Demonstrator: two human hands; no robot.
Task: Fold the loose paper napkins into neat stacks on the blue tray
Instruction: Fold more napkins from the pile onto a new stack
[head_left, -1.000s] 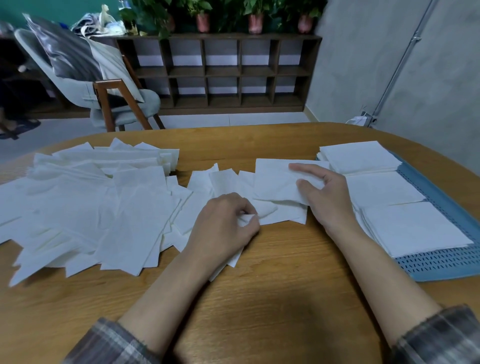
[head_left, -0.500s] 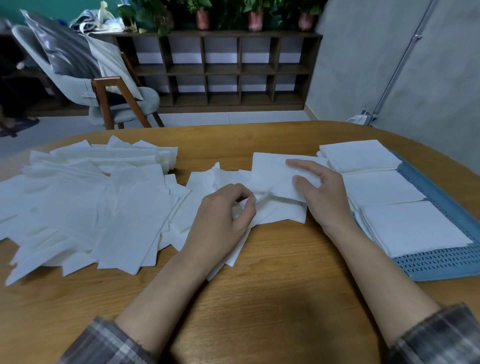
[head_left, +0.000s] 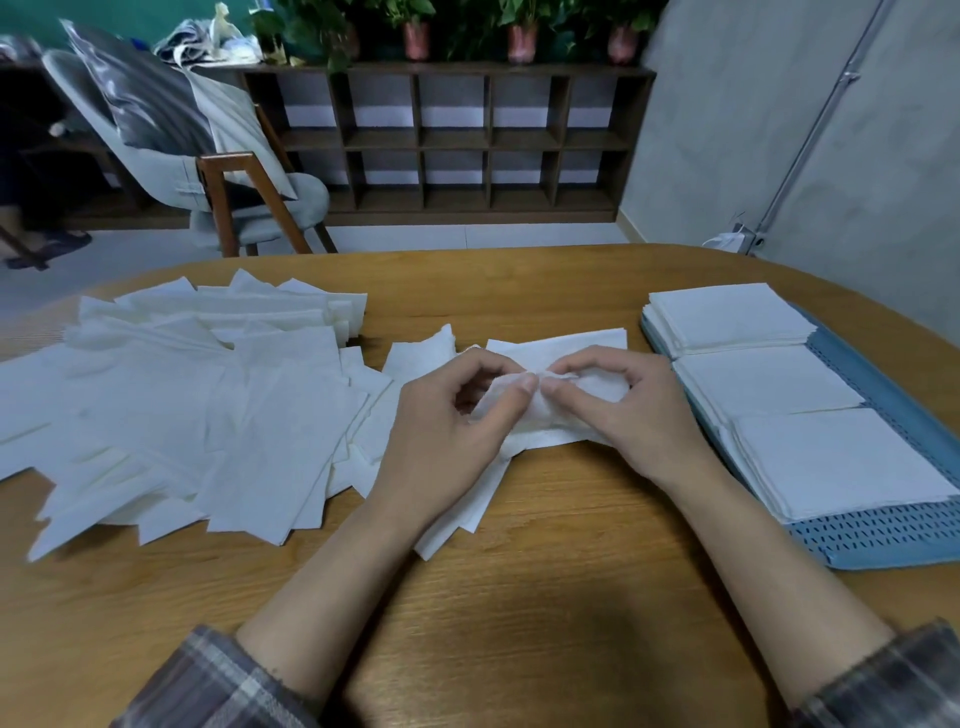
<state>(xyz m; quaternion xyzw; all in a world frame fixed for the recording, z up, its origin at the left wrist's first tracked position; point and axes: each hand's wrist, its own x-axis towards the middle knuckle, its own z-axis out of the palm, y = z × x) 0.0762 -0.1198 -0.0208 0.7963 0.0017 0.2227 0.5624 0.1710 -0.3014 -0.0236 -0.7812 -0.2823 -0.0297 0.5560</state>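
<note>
A white paper napkin (head_left: 563, 348) lies at the middle of the wooden table, and both hands pinch its near edge. My left hand (head_left: 447, 436) and my right hand (head_left: 628, 410) meet fingertip to fingertip, thumbs and forefingers closed on the bunched paper. A wide heap of loose napkins (head_left: 197, 410) spreads over the table's left half. At the right lies the blue tray (head_left: 893, 530) with three stacks of folded napkins in a row: far stack (head_left: 727, 317), middle stack (head_left: 763, 384), near stack (head_left: 836, 457).
The round wooden table (head_left: 545, 597) has bare wood in front of my forearms. Behind it stand a grey chair with cushions (head_left: 171, 156) and a dark shelf unit (head_left: 467, 140) with potted plants on top. A grey wall rises at the right.
My right hand drew back from lying flat on the napkin toward the left hand. The two now meet and pinch the napkin's edge, which has lifted and bunched.
</note>
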